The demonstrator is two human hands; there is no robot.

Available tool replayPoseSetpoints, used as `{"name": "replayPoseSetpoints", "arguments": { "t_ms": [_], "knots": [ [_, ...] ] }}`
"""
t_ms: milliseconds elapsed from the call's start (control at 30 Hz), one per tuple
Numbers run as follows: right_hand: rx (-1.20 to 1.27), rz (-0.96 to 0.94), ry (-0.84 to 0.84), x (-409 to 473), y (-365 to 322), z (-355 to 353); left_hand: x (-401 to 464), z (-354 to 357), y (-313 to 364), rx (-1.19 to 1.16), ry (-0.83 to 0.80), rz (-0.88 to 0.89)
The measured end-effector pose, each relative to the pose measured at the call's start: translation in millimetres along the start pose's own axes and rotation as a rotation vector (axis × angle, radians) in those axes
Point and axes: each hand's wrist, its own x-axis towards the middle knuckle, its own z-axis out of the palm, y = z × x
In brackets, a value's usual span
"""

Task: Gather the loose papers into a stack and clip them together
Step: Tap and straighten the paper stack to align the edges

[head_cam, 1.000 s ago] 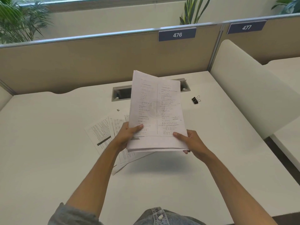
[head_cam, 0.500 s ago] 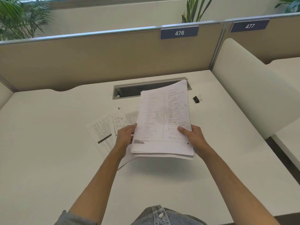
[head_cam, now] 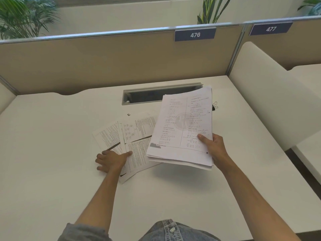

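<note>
Our left hand has let go of the stack and now presses flat, fingers spread, on the loose sheets. Our right hand alone pinches the stack, so we judge gathering resumes; the clip waits beyond it.

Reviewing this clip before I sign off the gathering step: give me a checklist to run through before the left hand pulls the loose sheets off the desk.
1. Gathered stack held securely: ok, the right hand pinches its near right corner, thumb on top.
2. Left hand on the loose sheets: ok, it lies flat on their near left part.
3. All loose sheets under control: not ok, they are fanned out and overlapping.
4. Stack edges squared: not ok, lower sheets stick out at the near edge.
5. Binder clip reachable: ok, on the desk beside the stack's far right edge, partly hidden.
6. Number of loose sheets: cannot tell.
</note>
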Motion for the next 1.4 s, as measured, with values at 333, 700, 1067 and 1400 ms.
{"name": "replayPoseSetpoints", "arguments": {
  "t_ms": [333,700,1067,1400],
  "knots": [
    [0.006,-0.012,-0.013,-1.8,0.6,3.8,-2.4,2.6,15.8,-0.222,-0.035,-0.108],
    [0.012,-0.011,-0.048,-2.9,-1.4,5.1,-4.3,-7.1,-11.0,-0.69,-0.095,-0.087],
    [0.035,-0.005,-0.194,-6.8,-6.3,19.2,-21.0,-17.7,3.5,-0.857,-0.535,0.209],
    [-0.08,-0.031,-0.224,-2.7,-13.0,17.2,-50.7,-30.8,24.9,-1.013,-0.854,0.327]
  ]
}}
